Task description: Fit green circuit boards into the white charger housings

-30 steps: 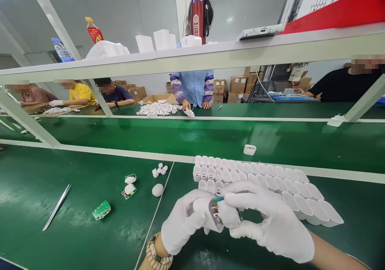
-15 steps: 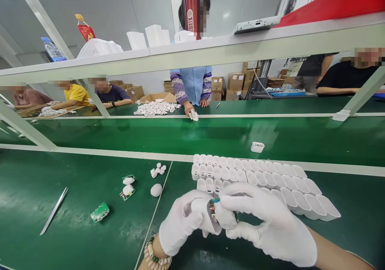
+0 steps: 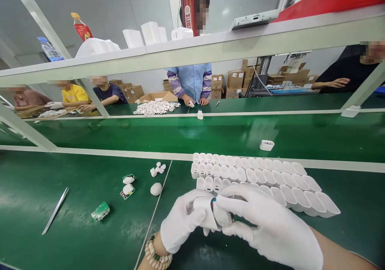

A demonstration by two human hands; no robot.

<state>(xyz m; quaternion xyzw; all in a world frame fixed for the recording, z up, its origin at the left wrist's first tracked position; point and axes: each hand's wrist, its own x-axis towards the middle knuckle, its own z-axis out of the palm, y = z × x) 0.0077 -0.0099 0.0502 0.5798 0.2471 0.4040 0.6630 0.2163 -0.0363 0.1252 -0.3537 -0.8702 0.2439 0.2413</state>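
Both my hands wear white gloves and meet low in the middle of the view. My left hand (image 3: pixel 180 224) grips a white charger shell (image 3: pixel 203 214). My right hand (image 3: pixel 270 226) pinches a white plug cap (image 3: pixel 223 217) with a small circuit board, pressed almost fully into that shell; only a sliver of the board shows. Just behind my hands stand rows of empty white charger shells (image 3: pixel 258 178) on the green table.
Left of my hands lie a white oval cap (image 3: pixel 155 188), small white parts (image 3: pixel 158 169), boards with caps (image 3: pixel 128 185), a bare green board (image 3: pixel 100 211) and tweezers (image 3: pixel 55 210). One shell (image 3: pixel 266 145) and a charger (image 3: pixel 200 114) ride the conveyor belt. Other people work across it.
My right hand has pushed the cap and board further into the shell; far less of the board shows. The lone shell on the belt drifted right. The person opposite set a charger down.
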